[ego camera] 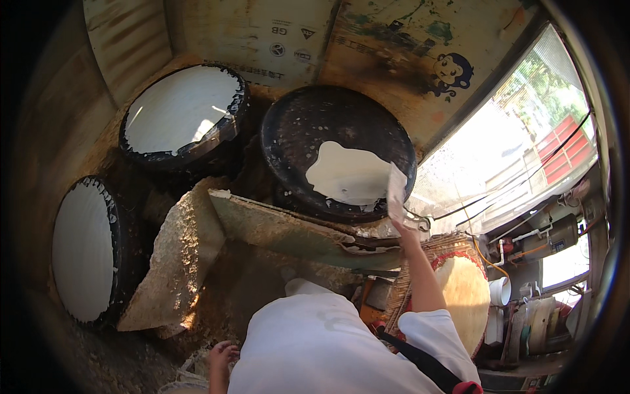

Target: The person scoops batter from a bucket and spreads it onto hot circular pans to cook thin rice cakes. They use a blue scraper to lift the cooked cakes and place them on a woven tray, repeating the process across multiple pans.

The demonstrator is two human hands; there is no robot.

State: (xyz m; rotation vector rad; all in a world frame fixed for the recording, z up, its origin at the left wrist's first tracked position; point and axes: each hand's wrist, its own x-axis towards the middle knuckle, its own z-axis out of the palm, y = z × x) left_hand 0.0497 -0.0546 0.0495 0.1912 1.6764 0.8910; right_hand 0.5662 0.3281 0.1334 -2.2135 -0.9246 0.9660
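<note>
My right hand (406, 229) holds a flat, pale scraper (395, 189) at the right edge of a round black griddle (339, 115). A pool of white batter (349, 172) with an uneven outline lies on the griddle's near right part, and the scraper touches its right side. Low in the picture, my left hand (222, 354) hangs beside my body with loosely bent fingers, apparently holding nothing. Beneath it shows part of a pale container (189, 379).
Two more black griddles bear white layers, one at the back left (179, 111) and one at the far left (83, 251). Rough upright boards (295, 229) stand between me and the griddles. To the right are a round, red-edged pale board (462, 295) and black cables (512, 177).
</note>
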